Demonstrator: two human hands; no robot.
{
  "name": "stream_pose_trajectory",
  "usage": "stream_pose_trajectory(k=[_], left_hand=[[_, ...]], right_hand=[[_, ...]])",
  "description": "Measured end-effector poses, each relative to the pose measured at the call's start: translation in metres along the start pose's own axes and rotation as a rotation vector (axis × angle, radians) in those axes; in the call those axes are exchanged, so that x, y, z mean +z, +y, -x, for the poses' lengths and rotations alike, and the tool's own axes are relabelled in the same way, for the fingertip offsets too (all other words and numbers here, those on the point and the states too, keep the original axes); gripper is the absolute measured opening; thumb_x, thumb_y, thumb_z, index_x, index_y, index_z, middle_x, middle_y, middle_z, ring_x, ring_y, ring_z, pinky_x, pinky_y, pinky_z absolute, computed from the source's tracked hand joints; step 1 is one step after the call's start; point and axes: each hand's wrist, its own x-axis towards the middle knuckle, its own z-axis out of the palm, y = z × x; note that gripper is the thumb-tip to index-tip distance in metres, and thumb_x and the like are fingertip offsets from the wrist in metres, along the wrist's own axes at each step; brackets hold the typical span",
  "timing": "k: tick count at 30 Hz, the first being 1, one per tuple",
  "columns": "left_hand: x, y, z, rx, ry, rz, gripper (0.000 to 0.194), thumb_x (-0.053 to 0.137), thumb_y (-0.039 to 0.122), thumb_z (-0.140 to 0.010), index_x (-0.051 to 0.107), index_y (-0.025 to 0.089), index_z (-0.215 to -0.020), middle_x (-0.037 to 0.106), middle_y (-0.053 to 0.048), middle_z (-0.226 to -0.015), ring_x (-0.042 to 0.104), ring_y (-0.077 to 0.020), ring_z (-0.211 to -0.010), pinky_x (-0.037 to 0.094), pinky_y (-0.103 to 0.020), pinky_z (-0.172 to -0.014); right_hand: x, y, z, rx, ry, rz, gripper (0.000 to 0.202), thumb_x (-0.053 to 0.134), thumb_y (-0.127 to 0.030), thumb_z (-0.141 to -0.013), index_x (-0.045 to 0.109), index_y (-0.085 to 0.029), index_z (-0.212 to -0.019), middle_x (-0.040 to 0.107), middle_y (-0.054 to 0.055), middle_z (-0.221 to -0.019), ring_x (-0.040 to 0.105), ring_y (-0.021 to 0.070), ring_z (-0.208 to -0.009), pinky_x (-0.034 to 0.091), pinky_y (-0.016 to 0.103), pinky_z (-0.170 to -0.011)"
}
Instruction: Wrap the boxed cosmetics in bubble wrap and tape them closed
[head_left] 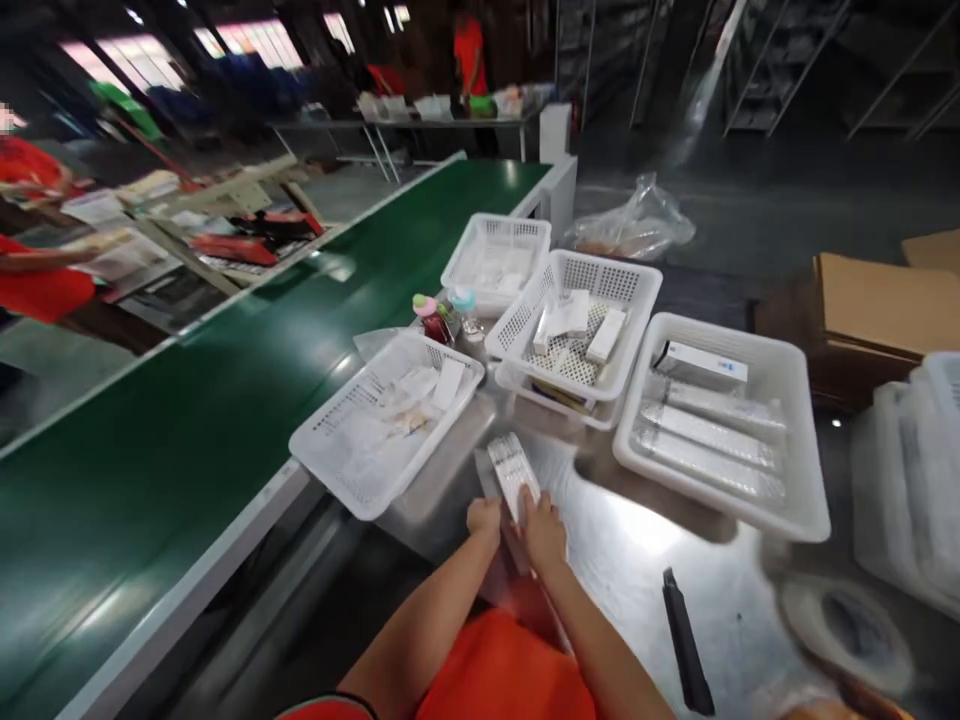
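Observation:
On the metal table, a white box in bubble wrap [513, 468] lies lengthwise away from me. My right hand [543, 532] grips its near right side, fingers resting on top. My left hand [484, 516] is closed at the left edge of the clear wrap, pinching what looks like its film. Part of the wrap hangs between my forearms. Ahead and to the right, a white bin [808, 440] holds several wrapped long boxes. A perforated basket [646, 290] with small white boxes sits beyond the wrapped box. Left of that, another basket [315, 440] contains clear bags and a white box.
A green conveyor belt [247, 365] runs along the left. Small bottles [433, 322] stand between the baskets. A black cutter [684, 640] and a tape roll [851, 630] lie at the right front. Cardboard [885, 305] and stacked bins [900, 480] are far right. People work beyond the belt.

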Motion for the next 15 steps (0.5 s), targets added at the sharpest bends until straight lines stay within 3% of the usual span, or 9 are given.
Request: stream_pose_trajectory(k=[5,8,9,11,13,15], left_hand=[[-0.020,0.027,-0.009,0.196,0.060,-0.258,0.030,0.045,0.018,-0.090,0.065,0.018,-0.068,0.070,-0.010,-0.076,0.069,-0.0251,-0.081,0.050,-0.035,-0.075],[-0.032,0.040,-0.013,0.412,-0.031,-0.403,0.022,0.051,0.019,-0.086,0.069,0.017,-0.075,0.072,-0.014,-0.089,0.070,-0.0261,-0.093,0.050,-0.035,-0.085],[-0.037,0.042,-0.014,0.493,-0.080,-0.451,0.017,0.054,0.017,-0.083,0.071,0.017,-0.080,0.073,-0.014,-0.095,0.069,-0.0251,-0.098,0.049,-0.033,-0.089],[-0.046,0.043,-0.013,0.652,-0.187,-0.544,0.025,0.056,0.012,-0.077,0.072,0.018,-0.094,0.071,-0.013,-0.107,0.066,-0.0232,-0.106,0.048,-0.032,-0.094],[-0.052,0.040,-0.013,0.787,-0.268,-0.625,0.035,0.048,0.012,-0.081,0.071,0.017,-0.106,0.069,-0.014,-0.112,0.063,-0.0261,-0.110,0.048,-0.039,-0.097],[-0.054,0.033,-0.014,0.927,-0.344,-0.684,0.038,0.041,0.016,-0.087,0.070,0.019,-0.111,0.069,-0.013,-0.112,0.062,-0.0288,-0.109,0.048,-0.044,-0.098]], right_hand=[[0.030,-0.022,0.000,0.023,0.008,-0.202,0.066,0.049,-0.026,-0.089,0.033,-0.017,-0.153,0.056,0.023,-0.132,0.065,0.0335,-0.107,0.054,0.043,-0.085],[0.045,-0.042,0.002,0.071,-0.023,-0.389,0.075,0.047,-0.018,-0.084,0.024,-0.008,-0.155,0.054,0.026,-0.132,0.068,0.0319,-0.102,0.055,0.042,-0.085],[0.050,-0.047,0.004,0.080,-0.024,-0.465,0.079,0.048,-0.017,-0.083,0.021,-0.008,-0.156,0.052,0.026,-0.134,0.068,0.0313,-0.103,0.055,0.042,-0.086],[0.057,-0.051,0.010,0.038,-0.022,-0.623,0.084,0.052,-0.017,-0.080,0.019,-0.011,-0.157,0.053,0.021,-0.137,0.066,0.0292,-0.110,0.053,0.040,-0.092],[0.060,-0.039,0.017,-0.043,0.015,-0.729,0.085,0.058,-0.017,-0.076,0.027,-0.018,-0.155,0.056,0.015,-0.137,0.062,0.0273,-0.117,0.050,0.037,-0.099],[0.055,-0.003,0.033,-0.015,0.151,-0.744,0.078,0.059,-0.019,-0.075,0.037,-0.022,-0.150,0.057,0.011,-0.138,0.056,0.0267,-0.125,0.046,0.038,-0.105]])
